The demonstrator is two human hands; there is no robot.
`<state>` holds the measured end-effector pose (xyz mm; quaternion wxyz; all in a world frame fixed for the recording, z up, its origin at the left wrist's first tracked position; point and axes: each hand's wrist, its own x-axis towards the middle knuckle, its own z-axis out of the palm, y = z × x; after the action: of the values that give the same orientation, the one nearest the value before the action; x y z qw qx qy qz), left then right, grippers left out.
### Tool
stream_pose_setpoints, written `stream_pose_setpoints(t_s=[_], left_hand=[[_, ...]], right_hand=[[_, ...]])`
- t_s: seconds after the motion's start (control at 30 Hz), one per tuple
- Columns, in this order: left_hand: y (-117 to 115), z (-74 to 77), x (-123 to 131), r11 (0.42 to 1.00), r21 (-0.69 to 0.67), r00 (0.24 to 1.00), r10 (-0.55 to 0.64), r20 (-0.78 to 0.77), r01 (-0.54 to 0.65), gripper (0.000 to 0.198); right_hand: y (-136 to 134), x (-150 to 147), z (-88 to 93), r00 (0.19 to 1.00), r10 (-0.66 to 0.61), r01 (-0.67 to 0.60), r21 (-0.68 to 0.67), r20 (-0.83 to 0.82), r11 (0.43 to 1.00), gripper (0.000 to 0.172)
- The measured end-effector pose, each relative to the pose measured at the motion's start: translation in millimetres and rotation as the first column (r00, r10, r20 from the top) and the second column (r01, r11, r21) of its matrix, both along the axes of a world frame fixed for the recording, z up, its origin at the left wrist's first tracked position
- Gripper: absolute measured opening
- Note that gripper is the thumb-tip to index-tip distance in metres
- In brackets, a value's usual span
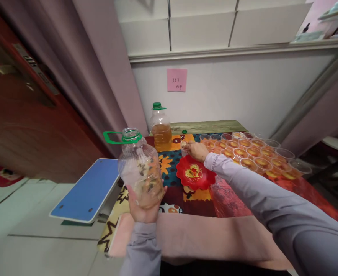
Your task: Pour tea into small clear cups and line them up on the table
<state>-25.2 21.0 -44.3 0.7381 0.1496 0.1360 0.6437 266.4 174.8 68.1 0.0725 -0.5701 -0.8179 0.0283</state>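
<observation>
My left hand is wrapped round the lower part of a large clear plastic jug, supporting it upright above the table's near left side. The jug has a green handle ring at its neck, no cap on its mouth, and looks empty. My right hand reaches across to the far side of a red scalloped dish with a gold heart print. Its fingers are closed on a small pale, partly see-through thing that they mostly hide. A second jug, green-capped and holding amber liquid, stands just left of that hand.
Rows of clear plastic cups, many with amber liquid, cover the table's right side. A green cap lies at the back. The patterned tablecloth covers the table. A blue-topped stool stands at left. A pink note is on the wall.
</observation>
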Motion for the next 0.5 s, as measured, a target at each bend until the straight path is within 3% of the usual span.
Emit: stream_pose_setpoints(t_s=[0.17, 0.4, 0.5], left_hand=[[-2, -6.1, 1, 0.995, -0.086, 0.998, -0.041, 0.051, 0.046, 0.090], [-2, -1.0, -1, 0.970, 0.044, 0.970, -0.240, 0.029, 0.238, 0.091], [-4, 1.3, 1, 0.981, 0.041, 0.981, -0.192, -0.009, 0.192, 0.078]], right_hand=[[9, 0, -3.9, 1.000, -0.017, 0.017, -0.001, 0.020, 1.000, 0.030], [11, 10, -9.9, 0.998, -0.065, 0.066, 0.051, -0.020, 0.996, 0.019], [12, 12, -4.9, 0.994, -0.083, 0.090, 0.105, -0.064, 0.990, 0.019]])
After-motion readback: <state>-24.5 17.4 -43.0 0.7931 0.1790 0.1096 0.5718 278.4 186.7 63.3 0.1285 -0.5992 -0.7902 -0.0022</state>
